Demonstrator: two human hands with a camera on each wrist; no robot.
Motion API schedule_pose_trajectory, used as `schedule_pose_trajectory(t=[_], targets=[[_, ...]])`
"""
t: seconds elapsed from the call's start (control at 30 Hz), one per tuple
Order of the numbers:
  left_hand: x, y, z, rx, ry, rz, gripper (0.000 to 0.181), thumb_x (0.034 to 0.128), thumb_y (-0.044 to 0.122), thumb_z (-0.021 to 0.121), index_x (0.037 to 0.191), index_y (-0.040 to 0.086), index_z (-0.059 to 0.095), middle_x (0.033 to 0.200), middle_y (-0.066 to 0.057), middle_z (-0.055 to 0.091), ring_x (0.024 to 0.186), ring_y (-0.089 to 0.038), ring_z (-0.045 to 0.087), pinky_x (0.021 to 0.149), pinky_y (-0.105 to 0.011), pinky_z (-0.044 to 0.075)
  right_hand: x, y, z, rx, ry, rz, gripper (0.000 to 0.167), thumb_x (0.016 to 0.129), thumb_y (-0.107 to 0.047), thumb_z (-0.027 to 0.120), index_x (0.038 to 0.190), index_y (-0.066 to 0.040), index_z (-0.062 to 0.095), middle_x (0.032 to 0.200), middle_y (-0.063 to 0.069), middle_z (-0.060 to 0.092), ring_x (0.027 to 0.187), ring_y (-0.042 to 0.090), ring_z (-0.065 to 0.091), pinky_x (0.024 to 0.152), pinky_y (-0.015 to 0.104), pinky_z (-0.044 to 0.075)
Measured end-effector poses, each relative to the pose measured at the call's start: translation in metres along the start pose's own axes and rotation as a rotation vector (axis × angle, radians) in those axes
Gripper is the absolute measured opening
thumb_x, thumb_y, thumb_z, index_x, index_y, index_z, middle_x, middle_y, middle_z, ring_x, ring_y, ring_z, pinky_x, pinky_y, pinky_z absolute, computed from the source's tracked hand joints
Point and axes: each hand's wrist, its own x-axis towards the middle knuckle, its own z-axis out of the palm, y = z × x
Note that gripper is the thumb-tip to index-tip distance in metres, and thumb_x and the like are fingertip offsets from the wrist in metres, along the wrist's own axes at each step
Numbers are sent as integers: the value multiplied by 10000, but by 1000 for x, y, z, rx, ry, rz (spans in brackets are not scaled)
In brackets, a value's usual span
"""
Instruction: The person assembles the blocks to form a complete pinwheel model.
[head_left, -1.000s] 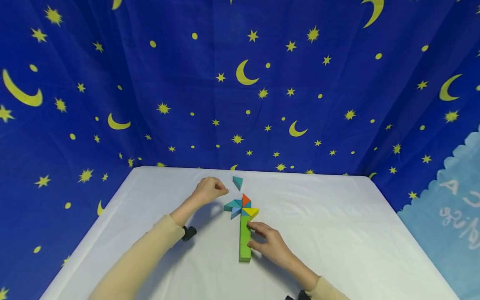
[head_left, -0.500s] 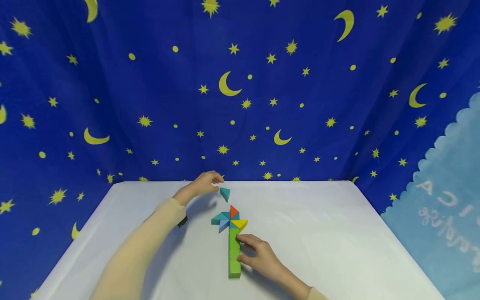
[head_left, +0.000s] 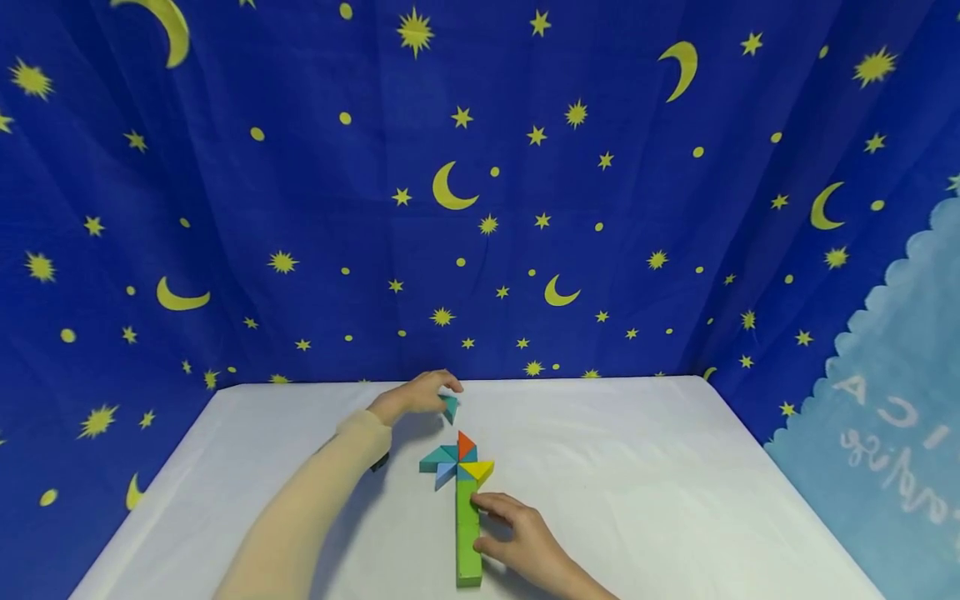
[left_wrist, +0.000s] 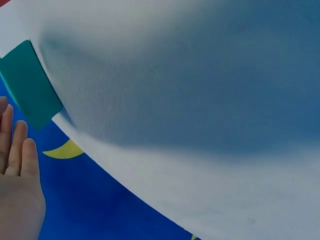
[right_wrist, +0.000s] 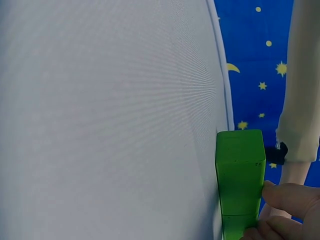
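In the head view, my left hand point(head_left: 420, 393) reaches over the far table, its fingertips at a loose teal triangular block point(head_left: 450, 407) that they partly hide. The left wrist view shows this teal block point(left_wrist: 31, 85) beside extended fingers point(left_wrist: 30, 157), with no grip on it visible. Nearer lies a pinwheel shape of triangular blocks: orange-red point(head_left: 466, 446), yellow point(head_left: 477, 472), light blue point(head_left: 445, 474) and teal point(head_left: 437, 457). A column of green blocks point(head_left: 468, 554) runs down from it. My right hand point(head_left: 521, 537) touches the column's right side with thumb and fingertips, not wrapped around it.
A white cloth point(head_left: 645, 492) covers the table. Its far edge meets a blue curtain point(head_left: 360, 192) with yellow moons and stars. Light blue fabric with white lettering point(head_left: 892, 408) hangs on the right. Black wrist gear point(head_left: 380, 462) sits under the left sleeve.
My left hand has moved away from beside the pinwheel shape to the loose teal triangular block at the back. My right hand stays at the green column. The head view has tilted upward and shifted right.
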Motion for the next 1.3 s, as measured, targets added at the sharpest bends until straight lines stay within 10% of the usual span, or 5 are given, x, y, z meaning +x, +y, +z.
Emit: schedule_pose_trajectory(t=[0.33,0.6,0.9,1.3], targets=[[-1,-3,6,56,-18,-3,347,796,-50,680,1137,2,644,1210,-126,584,1375,-381,203,1091,-479,247,0,-1,1,-7,6,-18,524,849,-219,711,1295,4,546,1272,78,565,1143,160,541,922,272,467],[-3,-4,5,96,-18,-4,301,814,4,705,1109,40,659,1150,-75,605,1200,-321,458,1016,-454,355,0,-2,1,-7,0,-5,527,852,-220,709,1301,1,541,1277,78,562,1141,173,544,925,271,465],[-6,-5,5,146,4,-22,289,826,51,719,1109,58,663,1173,-80,604,1268,-327,404,1041,-452,333,0,-4,2,-3,-11,23,533,847,-227,716,1305,-15,541,1283,76,556,1161,185,533,931,272,460],[-31,8,-26,90,103,-66,347,851,135,713,1165,10,636,1199,-110,580,1129,-287,525,938,-405,444,0,-5,1,-26,14,-10,533,835,-194,730,1293,6,544,1284,106,555,1157,252,539,927,275,463]])
